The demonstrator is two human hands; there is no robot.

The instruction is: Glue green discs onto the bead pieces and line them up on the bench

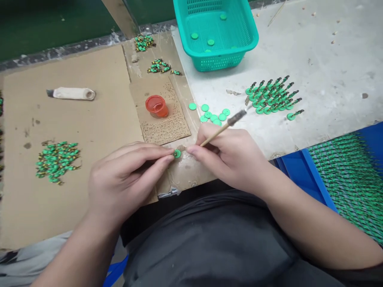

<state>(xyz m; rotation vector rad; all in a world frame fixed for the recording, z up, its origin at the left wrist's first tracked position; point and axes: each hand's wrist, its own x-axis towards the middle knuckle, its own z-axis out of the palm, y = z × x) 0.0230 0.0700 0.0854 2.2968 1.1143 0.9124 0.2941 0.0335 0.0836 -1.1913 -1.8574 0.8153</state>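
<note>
At the table's near edge, my left hand (pixel 128 175) is closed, thumb and index finger pinched at the rim of a small round green base (pixel 177 154). Something tiny and dark shows at those fingertips, too small to make out. Between the fingers of my right hand (pixel 227 149) is a thin paintbrush (pixel 220 130), its dark end slanting up and away to the right. That hand's fingertips are just right of the base. Loose green discs (pixel 214 118) lie beyond my right hand. Behind my hands, a red cup (pixel 157 106) of liquid stands on a cardboard piece (pixel 167 129).
Small green figures lie in piles on the left cardboard (pixel 58 161) and at the back (pixel 144 42). Figures on round bases (pixel 272 95) stand at right. A teal basket (pixel 223 61) holds several discs. A white-handled tool (pixel 72 93) lies left; a blue crate (pixel 318 179) of figures sits lower right.
</note>
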